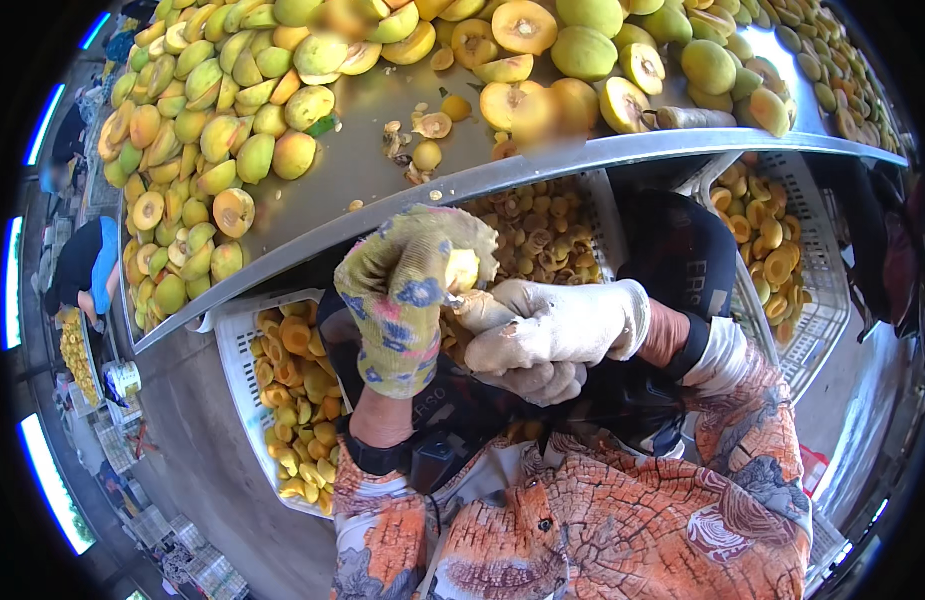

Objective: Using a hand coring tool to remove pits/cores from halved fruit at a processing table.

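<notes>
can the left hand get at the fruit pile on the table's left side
Probably yes: past the metal rim, nothing visibly blocks the left hand from the fruit pile, though that hand holds a fruit piece.

A metal surface (327, 205) is standing in the room, catching white glare (770, 52) toward its right end. Grey floor (187, 420) is stretching left of the surface, and farther left of it, bright window-like panels (57, 485) are glowing.

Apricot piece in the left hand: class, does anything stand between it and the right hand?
Nothing visible does: the right hand sits close beside the apricot piece held by the left hand; whether they touch is unclear.
</notes>
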Demonstrator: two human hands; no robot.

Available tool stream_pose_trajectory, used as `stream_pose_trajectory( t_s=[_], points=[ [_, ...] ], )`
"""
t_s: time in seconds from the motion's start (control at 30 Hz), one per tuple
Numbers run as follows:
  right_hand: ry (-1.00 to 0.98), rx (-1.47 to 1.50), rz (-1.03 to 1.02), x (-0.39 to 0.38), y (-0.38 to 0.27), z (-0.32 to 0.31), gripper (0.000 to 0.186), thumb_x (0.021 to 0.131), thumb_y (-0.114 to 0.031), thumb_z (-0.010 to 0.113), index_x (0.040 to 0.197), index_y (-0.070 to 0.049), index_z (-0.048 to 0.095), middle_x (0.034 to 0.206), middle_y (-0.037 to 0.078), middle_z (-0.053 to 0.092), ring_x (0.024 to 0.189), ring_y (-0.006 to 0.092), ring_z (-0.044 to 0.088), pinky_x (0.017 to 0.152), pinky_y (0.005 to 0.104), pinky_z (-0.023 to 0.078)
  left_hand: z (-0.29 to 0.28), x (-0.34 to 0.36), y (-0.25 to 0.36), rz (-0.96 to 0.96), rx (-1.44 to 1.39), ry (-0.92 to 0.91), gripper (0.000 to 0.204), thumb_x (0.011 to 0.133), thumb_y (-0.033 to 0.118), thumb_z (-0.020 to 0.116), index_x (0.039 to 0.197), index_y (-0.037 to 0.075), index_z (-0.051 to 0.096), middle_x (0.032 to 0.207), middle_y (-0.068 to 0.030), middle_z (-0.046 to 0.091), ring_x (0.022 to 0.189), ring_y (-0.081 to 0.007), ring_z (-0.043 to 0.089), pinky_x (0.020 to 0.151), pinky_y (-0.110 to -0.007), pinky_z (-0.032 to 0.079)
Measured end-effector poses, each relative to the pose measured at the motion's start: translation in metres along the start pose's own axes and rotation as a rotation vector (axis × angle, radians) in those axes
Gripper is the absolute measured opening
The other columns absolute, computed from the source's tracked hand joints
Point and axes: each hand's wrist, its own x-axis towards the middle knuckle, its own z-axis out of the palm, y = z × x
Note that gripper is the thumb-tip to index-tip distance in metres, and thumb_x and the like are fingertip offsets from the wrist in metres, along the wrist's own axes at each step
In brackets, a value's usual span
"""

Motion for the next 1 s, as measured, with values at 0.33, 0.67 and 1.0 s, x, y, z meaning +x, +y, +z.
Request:
stream_pose_trajectory(
  t_s=[0.33, 0.67, 1.0],
  points=[
    [-0.207, 0.383, 0.205, 0.005, 0.005, 0.012, 0.029, 0.097, -0.031, 0.05, 0.073, -0.015, 0.044, 0.052, -0.008, 0.032, 0.035, 0.0014, 0.027, 0.03, 0.019, 0.02, -0.022, 0.011, 0.011, -0.112, 0.103, -0.465, 0.021, 0.089, 0.016, 0.061, 0.084, -0.004, 0.068, 0.08, -0.0121, 0.068, 0.073, -0.0173, 0.065, 0.066, -0.03, 0.052],
    [-0.542, 0.489, 0.0, 0.01, 0.005, 0.0, 0.029, 0.099, -0.033, 0.05, 0.081, -0.011, 0.045, 0.052, -0.007, 0.03, 0.035, 0.0038, 0.031, 0.029, 0.02, 0.022, 0.013, 0.0, 0.003, -0.275, -0.462, -0.011, 0.041, 0.095, 0.038, 0.052, 0.096, -0.001, 0.062, 0.084, -0.0144, 0.067, 0.066, -0.0218, 0.064, 0.061, -0.032, 0.053],
    [0.517, -1.031, -0.516, 0.02, 0.032, -0.032, 0.017, 0.086, -0.02, 0.06, 0.096, -0.006, 0.06, 0.081, 0.007, 0.06, 0.064, 0.0211, 0.057, 0.057, 0.0352, 0.047, -0.12, -0.024, 0.013, 0.222, 0.209, 0.44, 0.027, 0.094, 0.02, 0.055, 0.11, 0.0, 0.061, 0.101, -0.0111, 0.066, 0.089, -0.0233, 0.066, 0.077, -0.038, 0.057]
  ],
)
